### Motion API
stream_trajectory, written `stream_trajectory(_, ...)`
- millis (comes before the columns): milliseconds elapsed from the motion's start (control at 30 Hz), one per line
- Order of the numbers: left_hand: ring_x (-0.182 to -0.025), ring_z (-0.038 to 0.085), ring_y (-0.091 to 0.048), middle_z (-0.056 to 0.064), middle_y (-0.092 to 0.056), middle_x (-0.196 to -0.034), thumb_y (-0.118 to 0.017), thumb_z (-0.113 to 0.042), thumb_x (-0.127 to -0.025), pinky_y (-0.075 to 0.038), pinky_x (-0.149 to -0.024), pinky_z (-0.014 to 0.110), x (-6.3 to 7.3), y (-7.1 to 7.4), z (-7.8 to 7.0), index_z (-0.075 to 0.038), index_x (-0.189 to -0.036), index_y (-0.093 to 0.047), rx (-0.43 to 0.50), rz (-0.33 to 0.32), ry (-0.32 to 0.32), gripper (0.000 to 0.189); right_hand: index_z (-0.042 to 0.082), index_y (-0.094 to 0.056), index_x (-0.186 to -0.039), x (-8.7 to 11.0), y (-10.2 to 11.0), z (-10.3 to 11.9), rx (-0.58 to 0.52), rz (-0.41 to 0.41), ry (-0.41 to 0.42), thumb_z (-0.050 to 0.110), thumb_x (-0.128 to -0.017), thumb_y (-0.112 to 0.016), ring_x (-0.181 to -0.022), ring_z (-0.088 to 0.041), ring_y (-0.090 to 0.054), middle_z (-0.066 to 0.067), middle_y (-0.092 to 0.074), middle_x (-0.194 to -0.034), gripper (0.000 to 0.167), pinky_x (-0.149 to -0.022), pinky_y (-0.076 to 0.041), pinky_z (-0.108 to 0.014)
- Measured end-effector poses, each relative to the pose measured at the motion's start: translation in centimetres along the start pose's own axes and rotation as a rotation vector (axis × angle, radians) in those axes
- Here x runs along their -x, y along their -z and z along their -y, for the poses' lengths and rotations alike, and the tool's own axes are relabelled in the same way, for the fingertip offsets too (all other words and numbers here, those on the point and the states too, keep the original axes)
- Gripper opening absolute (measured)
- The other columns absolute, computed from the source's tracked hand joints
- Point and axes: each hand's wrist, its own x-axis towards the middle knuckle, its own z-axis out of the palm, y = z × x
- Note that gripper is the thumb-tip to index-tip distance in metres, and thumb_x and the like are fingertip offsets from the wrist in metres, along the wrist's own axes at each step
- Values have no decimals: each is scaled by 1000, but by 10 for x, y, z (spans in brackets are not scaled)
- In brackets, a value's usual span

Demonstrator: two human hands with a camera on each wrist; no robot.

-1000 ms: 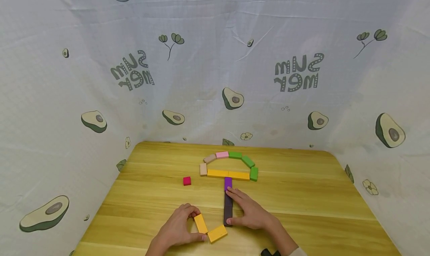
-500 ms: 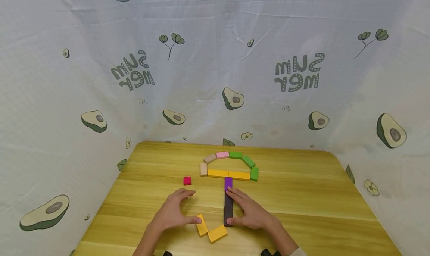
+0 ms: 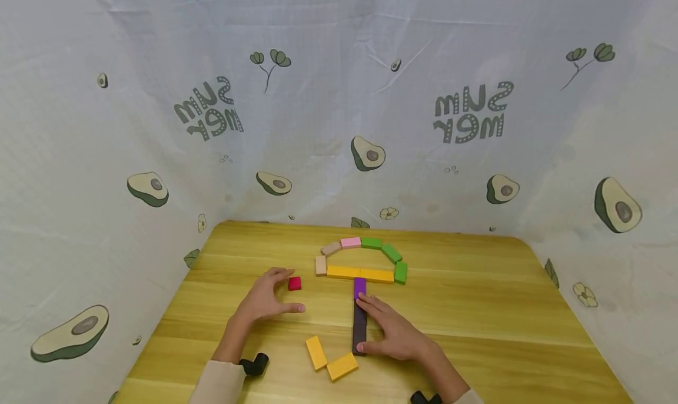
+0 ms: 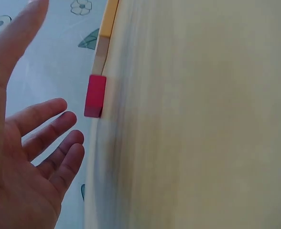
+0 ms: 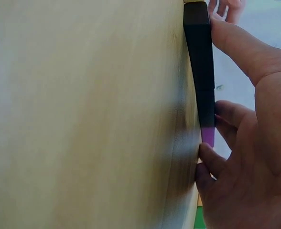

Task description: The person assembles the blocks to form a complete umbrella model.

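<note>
My left hand (image 3: 262,298) hovers just left of a small red block (image 3: 294,283), thumb and fingers spread apart with nothing between them. In the left wrist view, the red block (image 4: 95,95) stands apart from the fingertips. My right hand (image 3: 399,335) rests on a straight column of two black blocks (image 3: 359,324) topped by a purple block (image 3: 360,286). Its thumb touches the near end, and its fingertips lie near the purple-black joint. Two loose yellow blocks (image 3: 316,353) lie at an angle left of the column's near end.
Beyond the column, two yellow blocks (image 3: 343,272) form a bar under an arch of beige, pink (image 3: 351,242) and green blocks (image 3: 391,252). All lie on a wooden table (image 3: 477,310). A printed curtain (image 3: 318,109) encloses its back and sides.
My left hand has let go of the left loose yellow block and moved away, up and left to beside the red block. My right hand has stayed on the column.
</note>
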Motion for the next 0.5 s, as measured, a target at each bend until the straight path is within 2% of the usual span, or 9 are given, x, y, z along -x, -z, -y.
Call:
stream_trajectory(267, -113, 26, -64, 7, -66, -127, -87, -53, -77, -56, -99, 48, -15, -1, 13, -9, -137, -67, 13, -12, -14, 78, 23, -32, -164, 1, -1, -1, 4, -5, 5, 62, -88, -72, -157, -39, -23, -6, -26, -171, 94, -120, -28, -68)
stream_trajectory(500, -111, 22, -67, 4, -72, -120, -85, -40, -85, -56, -97, 45, -19, -4, 18, -8, -128, -73, 37, -51, -34, 55, 23, -32, -164, 0, 0, -2, 5, -6, 12, 62, -88, -72, -157, -39, -23, -5, -26, -171, 94, -120, -27, -68)
